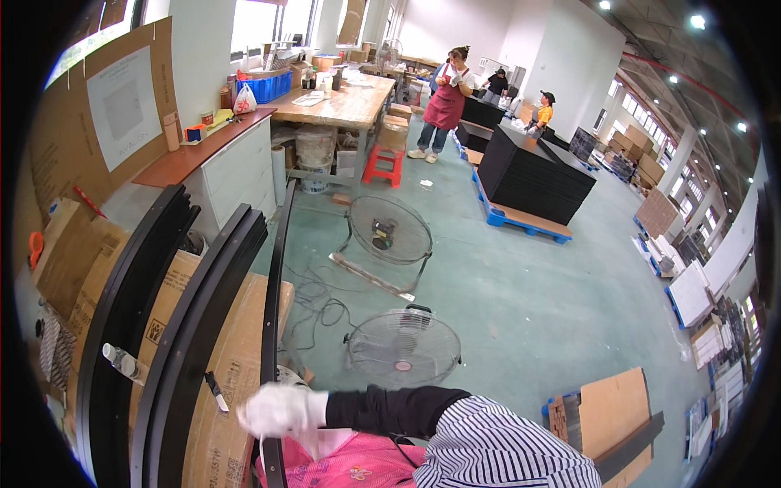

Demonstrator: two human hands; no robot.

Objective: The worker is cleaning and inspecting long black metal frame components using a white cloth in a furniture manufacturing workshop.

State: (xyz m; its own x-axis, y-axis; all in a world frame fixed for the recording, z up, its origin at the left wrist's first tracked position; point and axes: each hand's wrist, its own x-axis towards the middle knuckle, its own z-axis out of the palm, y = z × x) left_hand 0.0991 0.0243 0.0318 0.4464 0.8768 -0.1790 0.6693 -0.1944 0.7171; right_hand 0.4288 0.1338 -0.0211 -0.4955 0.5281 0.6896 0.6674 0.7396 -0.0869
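My right hand, in a white glove, comes in from the right and is closed across a long black strip. The glove is slightly blurred and its fingertips are partly hidden. Small holes run along the strip, which stretches from near my body toward the worktable. My left hand is out of sight. Left of the strip, several similar black strips lie in two bundles, a nearer one and a farther-left one, on cardboard. Beside the glove lies a small black-and-white tool; a clear bottle rests by the left bundle.
Two floor fans, one behind the other, stand ahead with loose cables. A wooden worktable and red stool are farther back. A person in a red apron stands near black stacked panels on a blue pallet.
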